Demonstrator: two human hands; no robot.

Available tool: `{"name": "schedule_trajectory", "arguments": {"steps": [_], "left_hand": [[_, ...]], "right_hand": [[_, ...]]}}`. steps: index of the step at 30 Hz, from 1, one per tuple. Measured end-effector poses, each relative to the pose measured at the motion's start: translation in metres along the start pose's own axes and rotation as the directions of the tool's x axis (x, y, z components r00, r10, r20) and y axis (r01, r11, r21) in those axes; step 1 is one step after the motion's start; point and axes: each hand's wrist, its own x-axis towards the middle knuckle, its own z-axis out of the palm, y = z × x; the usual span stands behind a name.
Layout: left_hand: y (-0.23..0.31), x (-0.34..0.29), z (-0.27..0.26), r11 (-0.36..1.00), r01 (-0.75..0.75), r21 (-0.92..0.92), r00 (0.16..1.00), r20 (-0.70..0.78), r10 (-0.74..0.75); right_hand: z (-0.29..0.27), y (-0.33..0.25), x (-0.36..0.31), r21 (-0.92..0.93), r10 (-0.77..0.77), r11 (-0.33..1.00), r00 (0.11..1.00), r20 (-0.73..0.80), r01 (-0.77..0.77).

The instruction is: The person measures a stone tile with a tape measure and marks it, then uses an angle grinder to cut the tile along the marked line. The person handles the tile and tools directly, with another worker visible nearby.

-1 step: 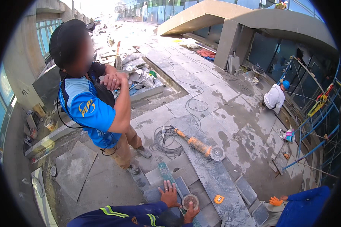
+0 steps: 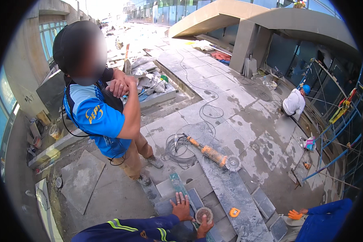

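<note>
In the head view I have both hands low in the middle. The left hand [image 2: 182,207] lies palm down, its fingers straight and slightly spread, pressed on the tiles [image 2: 165,206] beside a green strip [image 2: 176,182]; I see nothing gripped in it. The right hand [image 2: 205,228] has its fingers bent around the near edge of a round disc [image 2: 203,216], gripping it. That disc sits just right of the left thumb, its brownish face turned up at me; I cannot tell what is under it. A dark blue sleeve [image 2: 161,222] with yellow bands comes in from the lower left.

To the right I see a long slab [image 2: 248,215] with an orange tape [image 2: 234,212] on it. Farther up, an orange grinder [image 2: 210,153] lies across that slab, its blade [image 2: 232,163] pointing right, and a coil of cable [image 2: 177,156] lies near its rear end.

On my left a person in a blue shirt [image 2: 103,117] stands close to the tiles, hands together at the chest. At lower right I get a blue sleeve [image 2: 328,209] and an orange glove [image 2: 295,215]. A person in white [image 2: 293,104] crouches well apart, near the scaffold [image 2: 342,151].
</note>
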Motion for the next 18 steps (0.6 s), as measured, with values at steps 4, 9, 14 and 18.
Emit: {"name": "schedule_trajectory", "arguments": {"steps": [4,9,14,18], "left_hand": [[0.009,-0.005,-0.008,1.0,0.005,-0.016,1.0,0.028,-0.005],[0.009,0.003,-0.012,1.0,0.01,-0.007,1.0,0.021,-0.01],[0.014,0.007,-0.018,1.0,0.025,0.016,0.998,0.049,-0.026],[0.014,0.009,-0.019,0.999,0.034,0.04,0.998,0.05,-0.036]], "right_hand": [[0.003,-0.035,-0.005,-0.005,0.043,0.999,0.999,0.016,-0.043],[0.009,-0.032,0.0,-0.004,0.044,0.999,0.999,0.022,-0.044],[0.009,-0.029,0.005,-0.014,0.04,0.999,0.999,0.022,-0.04],[0.01,-0.03,0.007,-0.011,0.024,1.0,1.0,0.015,-0.024]]}}
